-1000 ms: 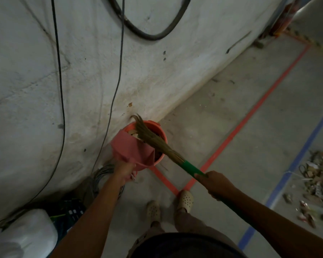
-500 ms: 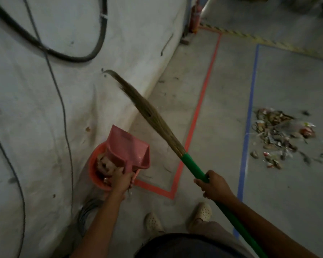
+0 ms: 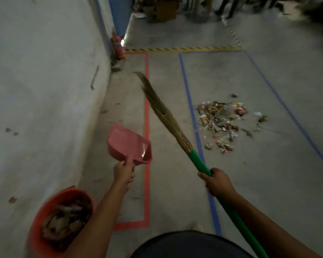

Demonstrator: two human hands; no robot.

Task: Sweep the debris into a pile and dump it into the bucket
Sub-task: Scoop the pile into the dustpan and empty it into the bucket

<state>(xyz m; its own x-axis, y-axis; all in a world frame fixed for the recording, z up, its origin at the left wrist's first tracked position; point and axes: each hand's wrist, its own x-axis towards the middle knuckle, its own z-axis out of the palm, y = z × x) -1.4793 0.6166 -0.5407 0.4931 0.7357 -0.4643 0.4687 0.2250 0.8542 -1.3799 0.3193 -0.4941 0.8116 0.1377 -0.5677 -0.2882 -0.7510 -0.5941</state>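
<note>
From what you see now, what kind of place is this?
Probably a warehouse or workshop: a bare concrete floor marked with a red tape line and a blue tape line, a yellow-black hazard stripe across it, and a fire extinguisher against the wall.

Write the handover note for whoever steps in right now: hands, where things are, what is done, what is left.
Left hand grips the pink dustpan, held off the floor; it looks empty.
Right hand grips the broom by its green handle, bristles raised.
Bucket stands by the wall and already holds debris.
Debris pile lies inside the blue-taped rectangle, with stray bits to its right.
Left: sweep in the strays, scoop the pile, dump it.
</note>
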